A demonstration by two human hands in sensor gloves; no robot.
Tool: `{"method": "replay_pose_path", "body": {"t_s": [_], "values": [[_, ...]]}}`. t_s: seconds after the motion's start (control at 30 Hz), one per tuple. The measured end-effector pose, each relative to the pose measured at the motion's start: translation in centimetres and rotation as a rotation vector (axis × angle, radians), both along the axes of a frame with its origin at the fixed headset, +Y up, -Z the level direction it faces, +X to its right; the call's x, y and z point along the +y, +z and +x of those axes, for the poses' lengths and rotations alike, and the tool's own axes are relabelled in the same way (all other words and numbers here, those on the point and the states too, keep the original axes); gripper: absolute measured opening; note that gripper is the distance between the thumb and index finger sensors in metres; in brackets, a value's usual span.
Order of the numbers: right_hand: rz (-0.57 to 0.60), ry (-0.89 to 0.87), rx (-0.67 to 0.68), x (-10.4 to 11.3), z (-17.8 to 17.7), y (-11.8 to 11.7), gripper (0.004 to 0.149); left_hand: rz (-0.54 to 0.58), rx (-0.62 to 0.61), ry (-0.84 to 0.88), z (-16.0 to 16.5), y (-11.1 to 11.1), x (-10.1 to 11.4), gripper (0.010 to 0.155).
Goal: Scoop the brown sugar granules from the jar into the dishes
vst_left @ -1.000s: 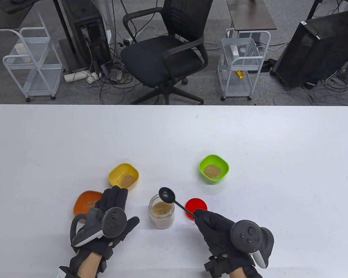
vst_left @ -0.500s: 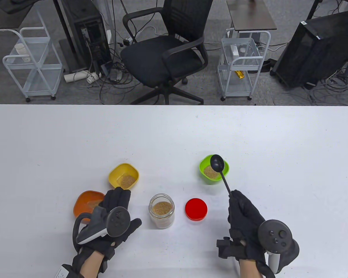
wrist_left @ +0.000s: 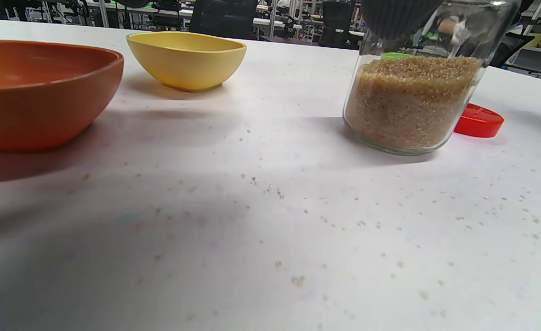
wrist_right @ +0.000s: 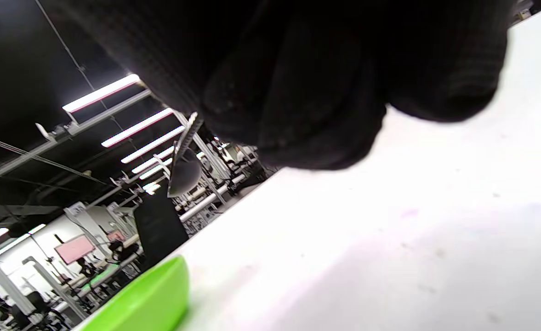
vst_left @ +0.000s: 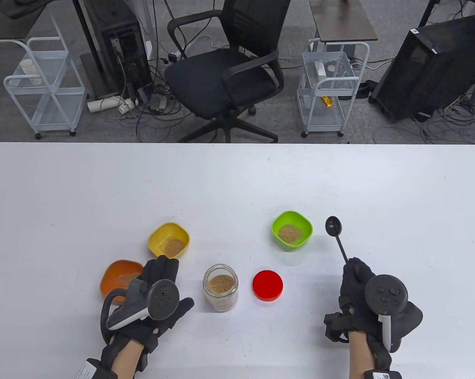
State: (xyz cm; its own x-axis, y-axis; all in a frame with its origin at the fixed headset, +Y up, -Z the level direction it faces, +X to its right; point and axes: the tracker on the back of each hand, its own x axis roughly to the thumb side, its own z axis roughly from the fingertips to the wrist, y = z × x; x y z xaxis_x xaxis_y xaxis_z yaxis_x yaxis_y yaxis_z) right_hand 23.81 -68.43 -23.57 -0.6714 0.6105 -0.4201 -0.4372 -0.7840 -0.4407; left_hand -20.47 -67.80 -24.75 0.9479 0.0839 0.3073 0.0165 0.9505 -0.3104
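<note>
An open glass jar [vst_left: 221, 287] half full of brown sugar stands near the table's front; it also shows in the left wrist view [wrist_left: 412, 99]. My right hand [vst_left: 356, 278] grips the handle of a black spoon [vst_left: 334, 226], whose empty bowl sits to the right of the green dish [vst_left: 292, 229]. The green, yellow [vst_left: 169, 240] and orange [vst_left: 119, 274] dishes each hold some sugar. My left hand [vst_left: 158, 280] lies spread, palm down, left of the jar, partly over the orange dish, holding nothing.
The jar's red lid [vst_left: 267, 285] lies flat just right of the jar. Loose sugar grains [wrist_left: 270, 188] are scattered on the white table. An office chair [vst_left: 229, 67] and wire carts stand beyond the far edge.
My right hand swung the spoon from above the jar to over the green dish, then on to the right of it. The left hand barely moved.
</note>
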Motion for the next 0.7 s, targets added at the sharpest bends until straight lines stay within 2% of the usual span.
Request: {"method": "replay_pose_path", "body": {"t_s": [0.4,0.7], "values": [[-0.191,0.126,-0.041,-1.4,-0.4,-0.6,0.04,-0.015,-0.006,0.009,-0.1,0.1,-0.1,0.097],[-0.317,0.12,-0.042,-2.4,-0.6,-1.0,0.039,-0.023,-0.002,0.013,-0.3,0.0,-0.2,0.097]]}}
